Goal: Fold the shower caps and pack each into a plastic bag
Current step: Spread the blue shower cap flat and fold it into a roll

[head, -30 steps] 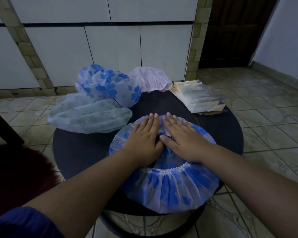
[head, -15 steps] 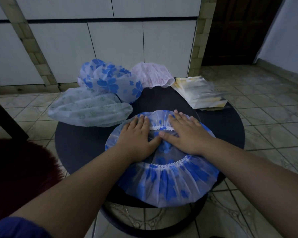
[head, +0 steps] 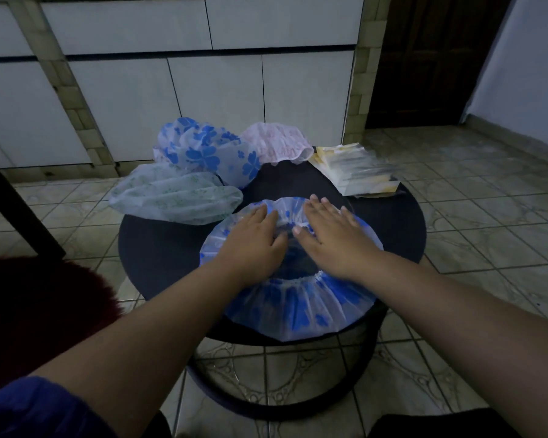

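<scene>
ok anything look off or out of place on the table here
Mostly tidy. The blue-flowered shower cap under both hands hangs over the round table's near edge, and the stack of plastic bags juts past the far right rim. Nothing looks torn or spilled.

On the round black table [head: 159,248] lay four shower caps: two blue-flowered [head: 298,305] [head: 209,153], one green-patterned [head: 174,197], one pink [head: 276,145]. One stack of plastic bags [head: 355,172] sat at its far right edge. Two hands [head: 253,241] [head: 332,238] were there.
</scene>
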